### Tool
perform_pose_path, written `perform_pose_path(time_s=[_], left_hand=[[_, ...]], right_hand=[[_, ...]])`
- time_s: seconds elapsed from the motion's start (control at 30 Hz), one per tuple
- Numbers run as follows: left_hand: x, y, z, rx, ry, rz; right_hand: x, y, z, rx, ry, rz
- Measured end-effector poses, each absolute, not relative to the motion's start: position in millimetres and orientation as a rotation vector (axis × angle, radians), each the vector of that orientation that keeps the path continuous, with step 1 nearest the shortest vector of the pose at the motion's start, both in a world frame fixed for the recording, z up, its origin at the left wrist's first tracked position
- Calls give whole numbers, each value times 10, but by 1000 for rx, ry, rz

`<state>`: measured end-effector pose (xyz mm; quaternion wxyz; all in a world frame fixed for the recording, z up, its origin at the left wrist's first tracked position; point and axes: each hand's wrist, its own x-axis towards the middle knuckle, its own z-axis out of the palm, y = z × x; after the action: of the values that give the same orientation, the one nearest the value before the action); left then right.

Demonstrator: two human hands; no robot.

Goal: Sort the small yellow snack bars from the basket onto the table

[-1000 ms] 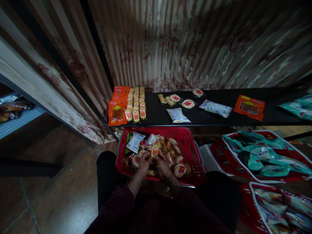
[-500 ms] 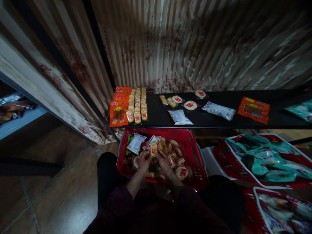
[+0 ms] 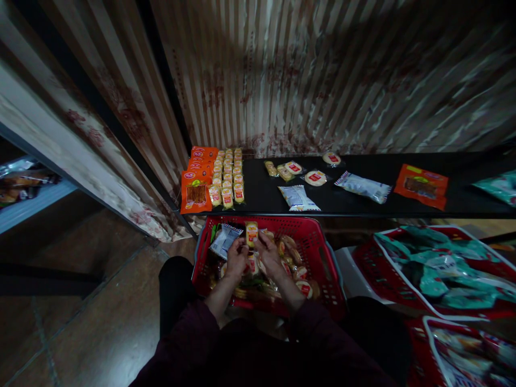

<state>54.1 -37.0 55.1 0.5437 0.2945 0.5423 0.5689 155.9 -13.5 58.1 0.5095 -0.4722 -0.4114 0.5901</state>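
1. Over the red basket, in the head view, a small yellow packet stands roughly upright between the fingertips of both hands.
2. The left hand has its fingers curled, nearly closed, at the packet's lower left; how firmly they grip, I cannot tell.
3. The right hand has its fingers bent and partly open, with the tips against the packet's right side.
4. Below the hands, the basket holds a jumble of wrapped round snacks, with a blue-and-white packet near its left end.
5. Behind it, the black shelf carries orange packets at the left, just beside rows of yellow packets.
6. Farther right on the shelf lie loose round packets, two pale blue packets, a single orange packet and a green packet.
7. On the right, below the shelf, a second red basket holds green packets; nearer the person is a third basket of wrapped items.
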Motion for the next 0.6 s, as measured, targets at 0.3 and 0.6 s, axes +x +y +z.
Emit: perform_pose_path(time_s=[0.3, 0.6], left_hand=[[494, -182, 692, 733, 1329, 1385], [473, -6, 753, 793, 1389, 1501]], right_hand=[[1481, 32, 843, -1118, -1009, 1395], [1431, 248, 922, -1078, -1091, 1364]])
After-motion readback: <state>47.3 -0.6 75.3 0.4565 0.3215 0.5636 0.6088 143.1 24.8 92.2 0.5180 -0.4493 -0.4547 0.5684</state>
